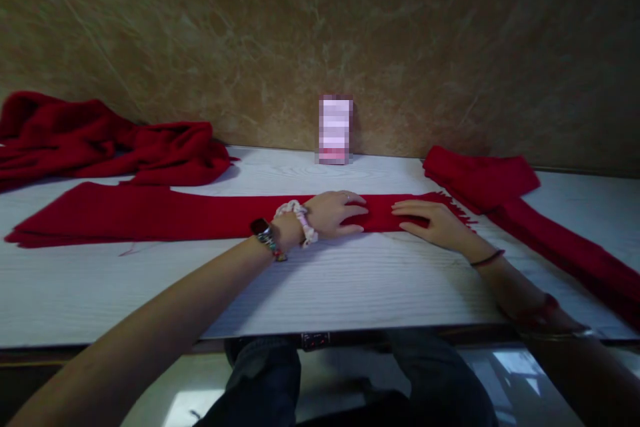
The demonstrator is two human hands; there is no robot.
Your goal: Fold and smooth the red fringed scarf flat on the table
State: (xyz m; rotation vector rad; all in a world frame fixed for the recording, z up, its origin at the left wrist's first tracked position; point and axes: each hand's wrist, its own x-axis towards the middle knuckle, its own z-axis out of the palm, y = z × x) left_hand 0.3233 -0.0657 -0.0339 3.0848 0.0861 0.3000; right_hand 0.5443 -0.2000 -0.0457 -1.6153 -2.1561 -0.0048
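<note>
A long red fringed scarf lies folded lengthwise across the white wood-grain table. My left hand rests flat on it right of the middle, fingers stretched out to the right. Facing it, my right hand lies on the scarf close to the fringed end, its fingers pointing left. A short stretch of red cloth shows between the fingertips of both hands. The fringe sticks out just beyond my right hand. Neither hand grips the fabric.
A crumpled heap of red cloth lies at the back left. Another folded red scarf runs along the right side. A blurred phone-like object leans on the marbled wall. The white table ends in front of my legs.
</note>
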